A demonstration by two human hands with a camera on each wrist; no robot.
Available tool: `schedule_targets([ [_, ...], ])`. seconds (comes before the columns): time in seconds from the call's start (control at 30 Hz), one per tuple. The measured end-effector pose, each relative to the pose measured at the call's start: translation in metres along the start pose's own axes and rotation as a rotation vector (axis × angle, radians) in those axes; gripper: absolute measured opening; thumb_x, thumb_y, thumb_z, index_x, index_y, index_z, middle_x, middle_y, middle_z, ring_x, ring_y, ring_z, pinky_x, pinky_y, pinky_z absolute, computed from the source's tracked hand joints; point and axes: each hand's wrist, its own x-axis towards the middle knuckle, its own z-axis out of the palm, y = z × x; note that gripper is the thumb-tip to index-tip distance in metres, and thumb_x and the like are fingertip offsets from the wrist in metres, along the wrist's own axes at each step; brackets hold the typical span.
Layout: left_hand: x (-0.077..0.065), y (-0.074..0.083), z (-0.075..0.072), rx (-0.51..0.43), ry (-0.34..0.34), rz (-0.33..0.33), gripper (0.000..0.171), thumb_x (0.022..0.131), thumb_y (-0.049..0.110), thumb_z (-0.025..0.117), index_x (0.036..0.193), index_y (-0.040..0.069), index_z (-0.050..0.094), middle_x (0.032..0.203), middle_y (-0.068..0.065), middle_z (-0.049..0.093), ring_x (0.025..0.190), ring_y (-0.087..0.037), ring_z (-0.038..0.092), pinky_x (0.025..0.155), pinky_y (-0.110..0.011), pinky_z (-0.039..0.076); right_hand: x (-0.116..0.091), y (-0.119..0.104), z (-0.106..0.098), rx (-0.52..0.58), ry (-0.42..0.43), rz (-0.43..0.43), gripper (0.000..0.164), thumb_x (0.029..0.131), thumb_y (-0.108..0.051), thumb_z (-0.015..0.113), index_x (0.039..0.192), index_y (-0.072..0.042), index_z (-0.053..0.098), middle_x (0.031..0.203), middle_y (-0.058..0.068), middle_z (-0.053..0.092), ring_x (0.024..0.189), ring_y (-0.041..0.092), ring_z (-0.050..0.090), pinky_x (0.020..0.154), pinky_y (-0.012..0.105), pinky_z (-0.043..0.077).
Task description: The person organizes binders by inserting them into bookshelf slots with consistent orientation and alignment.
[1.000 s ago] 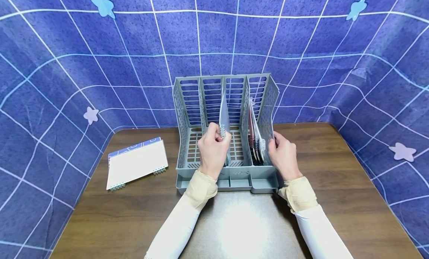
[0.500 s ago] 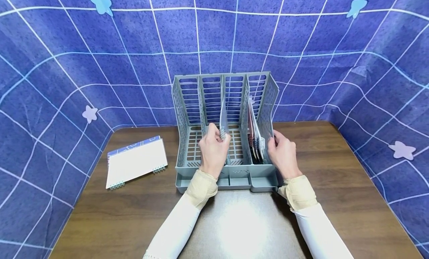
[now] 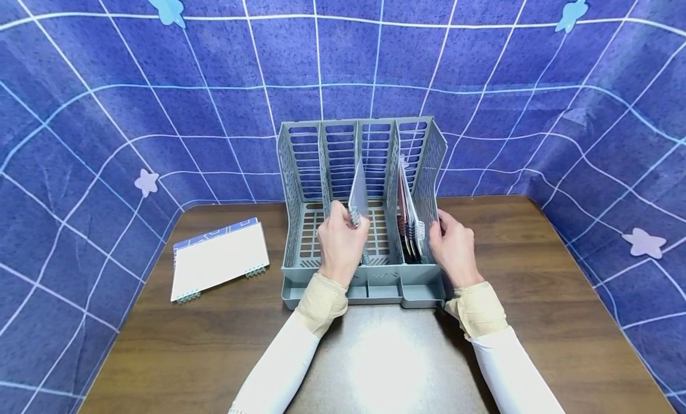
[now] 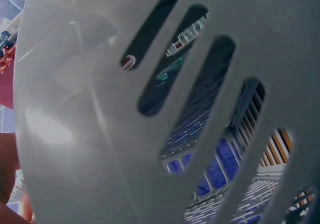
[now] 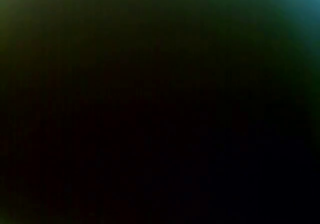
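Observation:
My left hand (image 3: 343, 241) pinches a spiral notebook (image 3: 359, 187) by its bound edge, upright at the middle of the grey file rack (image 3: 370, 277). In the left wrist view a slotted grey rack panel (image 4: 100, 134) fills most of the picture, and only a sliver of the fingers shows at the left edge. My right hand (image 3: 452, 247) grips the front edge of the rack's right side wall, its thumb on the inner side. Several spiral notebooks (image 3: 408, 217) stand leaning in the rightmost compartment. The right wrist view is almost wholly dark.
A pair of white-paged spiral notebooks (image 3: 220, 262), one with a blue cover edge showing, lies on the wooden table (image 3: 177, 354) left of the rack. Small open trays run along the rack's front. A blue patterned cloth (image 3: 225, 122) hangs close behind and at both sides.
The notebook in my left hand has turned slightly, its bound edge a little lower and more to the left. My right hand stays on the rack's side wall.

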Motion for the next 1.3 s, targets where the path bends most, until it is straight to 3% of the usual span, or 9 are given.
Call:
schedule_targets([
  [0.4, 0.003, -0.002, -0.006, 0.022, -0.07, -0.067, 0.033, 0.075, 0.034, 0.076, 0.082, 0.019, 0.047, 0.067, 0.012, 0.061, 0.058, -0.011, 0.057, 0.056, -0.038, 0.046, 0.0, 0.001, 0.001, -0.007, 0.007, -0.007, 0.032, 0.091, -0.014, 0.057, 0.118, -0.007, 0.071, 0.089, 0.011, 0.075, 0.075, 0.04, 0.068, 0.067, 0.057, 0.051],
  [0.67, 0.006, 0.006, -0.017, 0.014, -0.058, -0.059, 0.038, 0.074, 0.043, 0.077, 0.083, 0.019, 0.049, 0.068, 0.013, 0.057, 0.058, -0.007, 0.055, 0.056, -0.036, 0.046, -0.001, -0.002, -0.001, 0.001, 0.005, -0.009, 0.032, 0.091, -0.014, 0.057, 0.119, -0.007, 0.071, 0.089, 0.011, 0.075, 0.073, 0.038, 0.068, 0.066, 0.056, 0.051],
  [0.83, 0.01, 0.014, -0.025, -0.003, -0.076, -0.078, 0.042, 0.076, 0.05, 0.073, 0.099, 0.019, 0.056, 0.076, 0.013, 0.062, 0.065, 0.0, 0.06, 0.062, -0.032, 0.05, -0.001, -0.002, -0.001, -0.004, 0.013, -0.019, 0.031, 0.091, -0.013, 0.057, 0.118, -0.006, 0.071, 0.088, 0.011, 0.075, 0.072, 0.038, 0.068, 0.066, 0.056, 0.051],
  [0.93, 0.013, 0.019, -0.034, -0.054, -0.084, -0.076, 0.046, 0.08, 0.05, 0.069, 0.111, 0.019, 0.059, 0.084, 0.008, 0.067, 0.071, -0.003, 0.064, 0.065, -0.03, 0.053, -0.002, -0.001, -0.001, -0.009, 0.019, -0.022, 0.031, 0.091, -0.013, 0.057, 0.118, -0.006, 0.07, 0.088, 0.012, 0.074, 0.073, 0.039, 0.068, 0.067, 0.057, 0.051],
  [1.1, 0.027, 0.024, -0.057, -0.165, -0.051, 0.008, 0.034, 0.089, 0.035, 0.062, 0.116, 0.015, 0.063, 0.094, 0.001, 0.071, 0.08, -0.01, 0.068, 0.07, -0.028, 0.057, -0.003, -0.001, -0.001, -0.005, 0.022, -0.019, 0.031, 0.091, -0.013, 0.056, 0.118, -0.008, 0.071, 0.088, 0.011, 0.075, 0.072, 0.038, 0.068, 0.066, 0.056, 0.051],
  [1.3, 0.048, 0.017, -0.09, -0.234, 0.085, 0.132, 0.027, 0.088, 0.009, 0.058, 0.113, 0.008, 0.068, 0.095, -0.005, 0.073, 0.084, -0.014, 0.068, 0.078, -0.032, 0.056, -0.002, -0.004, 0.0, 0.01, 0.015, -0.018, 0.031, 0.092, -0.013, 0.056, 0.119, -0.008, 0.071, 0.089, 0.01, 0.075, 0.072, 0.036, 0.068, 0.066, 0.056, 0.051],
])
